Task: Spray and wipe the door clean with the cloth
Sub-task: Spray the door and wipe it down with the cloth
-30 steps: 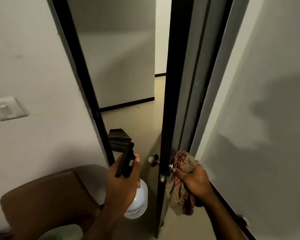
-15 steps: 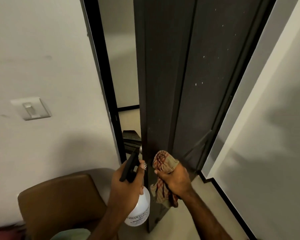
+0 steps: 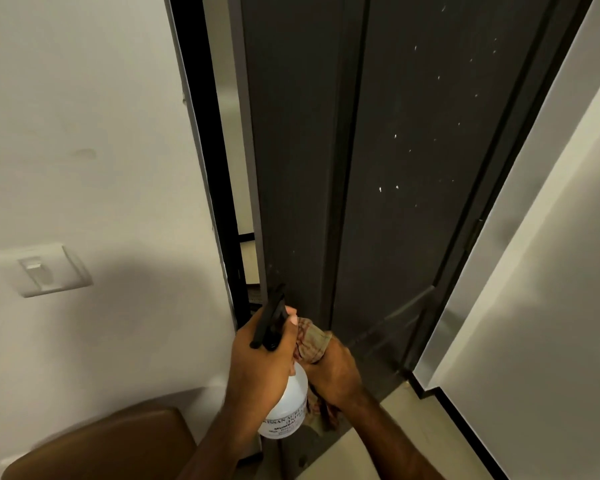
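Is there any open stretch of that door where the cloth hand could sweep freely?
Yes: the dark door panel above both hands is bare, bounded by the door's edge at left and hinge side at right. Low down it is crowded: left hand, spray bottle, right hand and cloth bunch together.

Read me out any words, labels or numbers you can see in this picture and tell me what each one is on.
"MUMBAI": on the white label of the spray bottle, held in the left hand.
Above it, an arched line that seems to start "…ISSAN": partly hidden and blurred, not fully readable.
Smaller print below: too blurred to read.
Door, cloth, wall switch: no text.
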Available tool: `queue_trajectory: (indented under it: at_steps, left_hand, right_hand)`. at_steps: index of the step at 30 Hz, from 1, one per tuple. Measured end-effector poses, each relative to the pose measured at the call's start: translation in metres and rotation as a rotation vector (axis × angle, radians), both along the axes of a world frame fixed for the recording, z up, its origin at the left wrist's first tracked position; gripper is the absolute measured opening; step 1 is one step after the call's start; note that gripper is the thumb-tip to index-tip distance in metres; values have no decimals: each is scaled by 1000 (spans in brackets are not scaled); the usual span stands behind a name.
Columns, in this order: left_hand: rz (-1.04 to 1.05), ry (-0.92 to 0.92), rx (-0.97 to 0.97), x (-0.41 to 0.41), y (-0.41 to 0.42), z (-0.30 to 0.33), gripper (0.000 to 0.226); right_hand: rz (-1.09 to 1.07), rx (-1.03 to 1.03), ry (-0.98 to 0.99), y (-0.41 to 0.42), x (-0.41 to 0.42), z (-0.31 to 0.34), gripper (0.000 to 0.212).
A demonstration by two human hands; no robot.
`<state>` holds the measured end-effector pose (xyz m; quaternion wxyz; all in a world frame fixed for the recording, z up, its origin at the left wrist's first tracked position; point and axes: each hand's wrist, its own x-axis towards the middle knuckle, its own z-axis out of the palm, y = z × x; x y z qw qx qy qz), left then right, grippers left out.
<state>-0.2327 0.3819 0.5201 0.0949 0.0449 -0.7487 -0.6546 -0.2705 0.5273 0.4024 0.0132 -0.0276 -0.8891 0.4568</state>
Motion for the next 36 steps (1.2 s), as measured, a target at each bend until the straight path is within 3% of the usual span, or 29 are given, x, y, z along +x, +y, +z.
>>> queue_trajectory:
  at_steps: [5, 7, 11, 17, 23, 25, 26, 28, 31, 36]
  left_hand:
    - [83, 1, -14, -24, -8, 2, 26]
    - [99, 13, -8, -34, -7, 4, 30]
    - [96, -29, 19, -57, -1, 5, 34]
    - [60, -28, 127, -83, 19, 19, 21]
    - [106, 61, 31, -117, 45, 44, 15]
    - [124, 99, 27, -130, 52, 54, 16]
    - [134, 114, 34, -136, 59, 60, 17]
    - [131, 143, 52, -147, 73, 77, 16]
    - [83, 196, 96, -161, 96, 108, 22]
    - [-46, 260, 82, -175, 126, 167, 14]
  right_hand:
    - [22, 52, -36, -12, -30, 1, 96]
    - [57, 59, -48, -16, -40, 5, 87]
    - [102, 76, -128, -23, -57, 21, 46]
    - [137, 100, -266, -27, -110, 19, 48]
    - [252, 132, -221, 11, -130, 41, 41]
    - [336, 127, -245, 24, -133, 58, 51]
    - [366, 96, -202, 37, -136, 65, 51]
    - [340, -153, -107, 63, -141, 91, 15]
    - [193, -484, 11, 107, -151, 129, 40]
    - [-37, -886, 70, 179, -167, 192, 22]
